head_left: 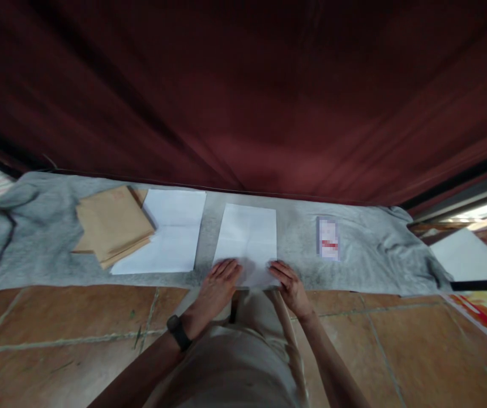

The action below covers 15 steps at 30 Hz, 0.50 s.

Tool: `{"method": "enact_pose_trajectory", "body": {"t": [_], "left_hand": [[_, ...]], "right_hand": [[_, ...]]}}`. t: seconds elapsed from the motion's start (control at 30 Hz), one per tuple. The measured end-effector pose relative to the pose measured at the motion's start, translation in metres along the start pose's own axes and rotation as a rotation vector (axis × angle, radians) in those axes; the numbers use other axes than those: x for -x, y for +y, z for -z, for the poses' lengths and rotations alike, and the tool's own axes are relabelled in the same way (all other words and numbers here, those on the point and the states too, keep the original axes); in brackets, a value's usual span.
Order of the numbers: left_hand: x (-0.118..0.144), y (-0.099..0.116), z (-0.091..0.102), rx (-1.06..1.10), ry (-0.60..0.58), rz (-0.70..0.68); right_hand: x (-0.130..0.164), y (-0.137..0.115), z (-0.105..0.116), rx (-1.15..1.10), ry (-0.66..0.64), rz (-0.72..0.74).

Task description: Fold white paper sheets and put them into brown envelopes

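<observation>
A white sheet of paper [250, 232] with faint crease lines lies on the grey cloth in front of me. Flat on its near left corner rests my left hand [223, 277], open, with a dark band on the wrist. My right hand [291, 284] touches the near right edge with its fingers stretched out; its thumb is mostly hidden. Between the hands the near end of the sheet looks shaded. To the left is a stack of white paper [171, 241], also creased across. Several brown envelopes [116, 224] lie in a pile, partly over that stack.
The grey cloth [298, 272] covers a long narrow surface. On its right lies a small blurred rectangular item [329, 239]. Dark red fabric [247, 124] rises behind. A white sheet [466, 255] lies at the far right. Brown floor tiles [396, 334] show below.
</observation>
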<state>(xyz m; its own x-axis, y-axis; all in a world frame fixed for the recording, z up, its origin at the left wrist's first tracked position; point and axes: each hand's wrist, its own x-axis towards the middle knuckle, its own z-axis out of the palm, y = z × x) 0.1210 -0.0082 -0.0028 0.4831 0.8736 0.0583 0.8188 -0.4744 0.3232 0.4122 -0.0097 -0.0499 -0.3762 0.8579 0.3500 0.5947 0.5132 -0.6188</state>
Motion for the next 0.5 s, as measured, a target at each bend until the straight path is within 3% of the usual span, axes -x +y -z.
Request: {"method": "enact_pose_trajectory", "body": {"t": [0.1, 0.23, 0.4, 0.5], "left_hand": [[0.014, -0.03, 0.0, 0.068, 0.053, 0.096], [0.019, -0.058, 0.001, 0.154, 0.113, 0.066], [0.012, -0.07, 0.004, 0.191, 0.126, -0.11], [0.013, -0.073, 0.003, 0.206, 0.147, -0.144]], "right_hand": [[0.001, 0.0, -0.001, 0.0, -0.002, -0.007], [-0.003, 0.001, -0.003, 0.026, 0.024, -0.043], [-0.01, 0.002, 0.001, 0.042, -0.006, -0.021], [-0.009, 0.002, 0.004, 0.011, 0.016, -0.025]]}}
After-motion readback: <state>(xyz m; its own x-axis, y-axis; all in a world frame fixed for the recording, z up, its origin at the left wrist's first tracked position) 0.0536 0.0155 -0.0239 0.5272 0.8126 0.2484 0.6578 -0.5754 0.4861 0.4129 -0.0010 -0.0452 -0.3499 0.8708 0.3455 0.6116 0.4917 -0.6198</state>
